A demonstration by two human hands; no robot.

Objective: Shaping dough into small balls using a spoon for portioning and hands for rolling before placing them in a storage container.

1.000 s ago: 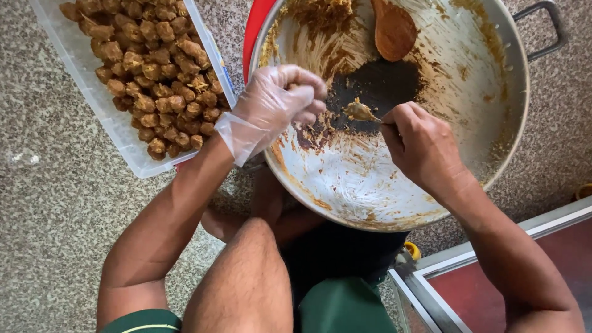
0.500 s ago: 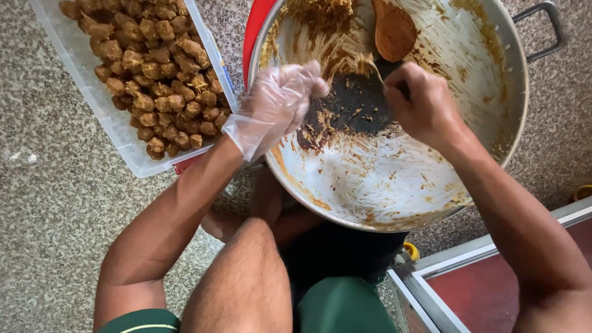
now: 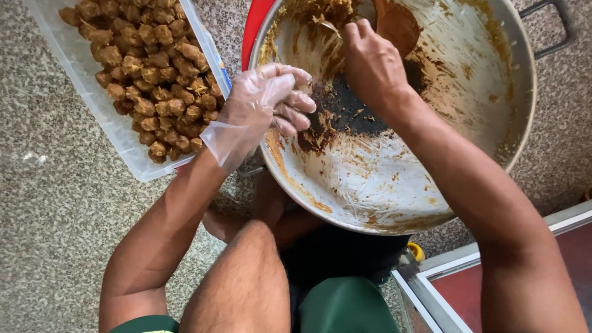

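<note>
The gloved left hand hovered loosely curled and empty over the big metal pan's rim. The bare right hand was closed on a spoon, partly hidden, scraping brown paste at the far side, beside a tray of brown balls.

The metal pan looks smeared and dull; the glove is thin clear plastic; the tub at nine o'clock is translucent plastic.

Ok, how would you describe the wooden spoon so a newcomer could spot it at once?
Start at the big metal pan smeared with brown paste, right of the clear tray of brown balls. Go to its far rim, just beyond the bare right hand. The wooden spoon lies there, the only smooth, brown, rounded wooden piece in the pan.
</note>
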